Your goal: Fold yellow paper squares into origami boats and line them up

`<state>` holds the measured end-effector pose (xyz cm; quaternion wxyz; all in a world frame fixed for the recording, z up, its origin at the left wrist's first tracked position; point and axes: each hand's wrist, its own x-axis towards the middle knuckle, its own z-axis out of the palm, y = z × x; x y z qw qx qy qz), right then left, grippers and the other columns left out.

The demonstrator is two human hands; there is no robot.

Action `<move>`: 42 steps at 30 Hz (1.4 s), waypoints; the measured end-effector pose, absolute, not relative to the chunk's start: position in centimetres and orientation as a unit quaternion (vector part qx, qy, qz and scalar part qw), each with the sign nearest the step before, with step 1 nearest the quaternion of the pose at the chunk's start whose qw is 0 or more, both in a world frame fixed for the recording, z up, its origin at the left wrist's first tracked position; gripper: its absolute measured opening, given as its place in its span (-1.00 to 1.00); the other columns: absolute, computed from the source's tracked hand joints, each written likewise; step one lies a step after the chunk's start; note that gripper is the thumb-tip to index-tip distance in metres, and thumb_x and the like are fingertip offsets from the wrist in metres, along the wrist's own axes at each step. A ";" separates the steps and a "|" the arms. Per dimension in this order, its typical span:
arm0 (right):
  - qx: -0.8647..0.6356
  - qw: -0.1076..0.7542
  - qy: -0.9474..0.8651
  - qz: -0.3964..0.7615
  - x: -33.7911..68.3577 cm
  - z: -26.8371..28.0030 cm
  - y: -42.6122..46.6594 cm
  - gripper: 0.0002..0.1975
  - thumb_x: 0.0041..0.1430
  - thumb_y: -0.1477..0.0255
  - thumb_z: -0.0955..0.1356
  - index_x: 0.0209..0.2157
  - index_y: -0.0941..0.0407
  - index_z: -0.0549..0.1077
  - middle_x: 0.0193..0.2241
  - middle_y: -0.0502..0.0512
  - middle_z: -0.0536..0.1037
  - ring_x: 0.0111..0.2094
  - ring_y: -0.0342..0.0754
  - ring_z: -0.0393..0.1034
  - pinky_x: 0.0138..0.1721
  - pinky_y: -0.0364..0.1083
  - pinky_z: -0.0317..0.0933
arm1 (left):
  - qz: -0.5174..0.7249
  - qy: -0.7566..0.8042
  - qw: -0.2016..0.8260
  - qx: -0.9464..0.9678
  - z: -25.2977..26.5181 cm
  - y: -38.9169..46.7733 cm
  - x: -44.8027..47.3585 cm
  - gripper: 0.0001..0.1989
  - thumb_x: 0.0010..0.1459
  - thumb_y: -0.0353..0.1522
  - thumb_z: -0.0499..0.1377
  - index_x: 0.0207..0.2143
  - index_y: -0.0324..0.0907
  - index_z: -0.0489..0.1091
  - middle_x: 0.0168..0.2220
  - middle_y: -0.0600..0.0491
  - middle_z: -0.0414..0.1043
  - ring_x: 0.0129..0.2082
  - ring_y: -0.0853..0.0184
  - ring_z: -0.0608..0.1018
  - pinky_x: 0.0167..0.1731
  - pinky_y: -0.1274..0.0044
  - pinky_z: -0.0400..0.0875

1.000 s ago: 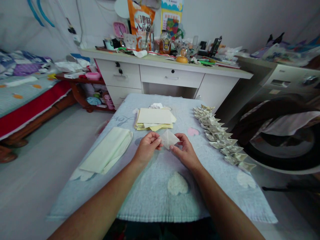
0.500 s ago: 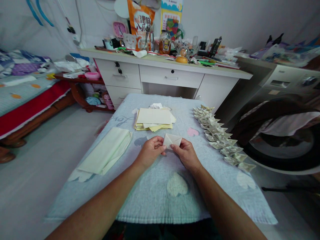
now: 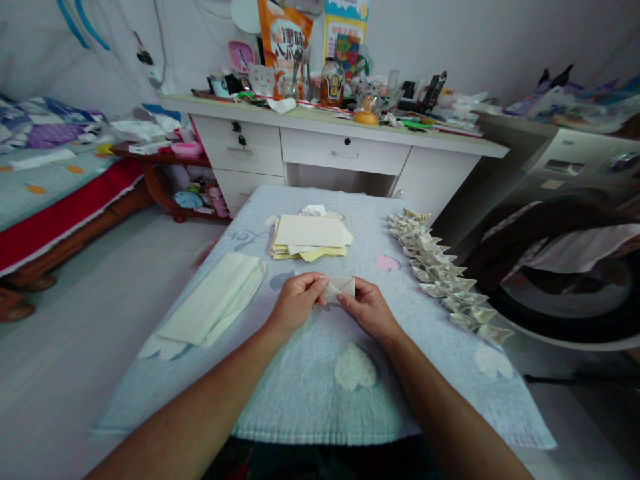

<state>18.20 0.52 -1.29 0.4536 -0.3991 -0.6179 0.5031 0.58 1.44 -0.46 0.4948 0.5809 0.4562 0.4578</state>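
Observation:
A small piece of folded paper (image 3: pixel 341 288), whitish with crease lines across it, is held up over the middle of the table. My left hand (image 3: pixel 299 300) pinches its left edge, thumb on the near face. On the other side my right hand (image 3: pixel 369 305) grips the right edge and lower part, its thumb pressed on the front. Beyond my hands lies a stack of cream and yellow paper sheets (image 3: pixel 313 231). Rows of folded paper boats (image 3: pixel 440 270), or similar pointed shapes, run along the table's right side.
A large folded pale green sheet (image 3: pixel 215 300) lies at the left on the blue cloth-covered table (image 3: pixel 300 400). Crumpled white paper (image 3: pixel 314 210) sits behind the stack. A cluttered white desk (image 3: pixel 345 143) stands beyond, with a washing machine (image 3: pixel 560 167) at right and a bed (image 3: pixel 65 193) at left.
The folded paper now looks lower and wider, with its upper part turned down. My left thumb has shifted up to its top left corner; both hands keep hold of it.

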 end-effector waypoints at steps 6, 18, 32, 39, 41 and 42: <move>-0.412 0.467 -0.641 0.449 18.5 -0.8 0.5 -0.87 0.12 0.34 0.36 -0.41 0.11 0.40 -0.49 -0.04 0.36 -0.42 -0.13 0.24 -0.35 -0.14 0.14 | 0.456 0.440 0.540 0.554 -0.4 1.4 0.8 -0.75 0.08 -0.26 0.19 -0.25 -0.25 0.43 -0.58 0.13 0.43 -0.63 0.45 0.42 -0.64 0.64 0.24; -0.456 0.360 -0.804 0.129 19.0 -0.9 0.1 -0.66 -0.11 0.73 0.25 -0.28 0.10 0.38 -0.34 0.06 0.40 -0.24 -0.01 0.21 -0.19 -0.06 0.09 | 0.390 0.426 0.315 0.753 -0.6 1.0 0.7 -0.88 0.01 -0.55 0.11 -0.46 -0.18 0.30 -0.31 0.07 0.44 -0.27 0.37 0.48 -0.23 0.53 0.34; -0.449 0.197 -0.856 0.162 19.5 -0.6 -0.1 -0.76 -0.02 0.66 0.33 -0.30 0.09 0.47 -0.30 0.05 0.43 -0.19 -0.02 0.19 -0.16 -0.06 0.00 | 0.181 0.392 0.147 0.890 -0.7 0.7 -0.3 -0.91 0.10 -0.46 0.15 -0.38 -0.16 0.45 -0.38 0.06 0.42 -0.29 0.29 0.41 -0.24 0.47 0.28; -0.477 0.211 -0.826 0.213 20.9 0.0 0.2 -0.90 0.04 0.59 0.39 -0.38 0.11 0.47 -0.32 0.04 0.43 -0.21 -0.05 0.23 -0.14 -0.06 0.05 | 0.182 0.414 0.179 0.874 -0.8 0.9 -0.4 -0.87 0.17 -0.40 0.11 -0.36 -0.15 0.47 -0.40 0.05 0.42 -0.32 0.30 0.45 -0.30 0.50 0.28; -0.487 0.217 -0.818 0.219 21.1 -0.1 0.3 -0.93 0.06 0.55 0.41 -0.39 0.10 0.49 -0.29 0.04 0.43 -0.19 -0.04 0.23 -0.12 -0.04 0.05 | 0.181 0.423 0.186 0.868 -0.7 1.0 -0.3 -0.86 0.18 -0.38 0.10 -0.38 -0.16 0.46 -0.42 0.05 0.41 -0.34 0.31 0.45 -0.33 0.51 0.27; -0.492 0.220 -0.813 0.220 21.2 -0.1 0.3 -0.94 0.06 0.53 0.42 -0.39 0.10 0.50 -0.28 0.05 0.43 -0.18 -0.04 0.23 -0.12 -0.04 0.05 | 0.181 0.429 0.187 0.865 -0.7 1.0 -0.2 -0.85 0.18 -0.37 0.10 -0.39 -0.16 0.45 -0.42 0.05 0.40 -0.34 0.31 0.44 -0.33 0.51 0.26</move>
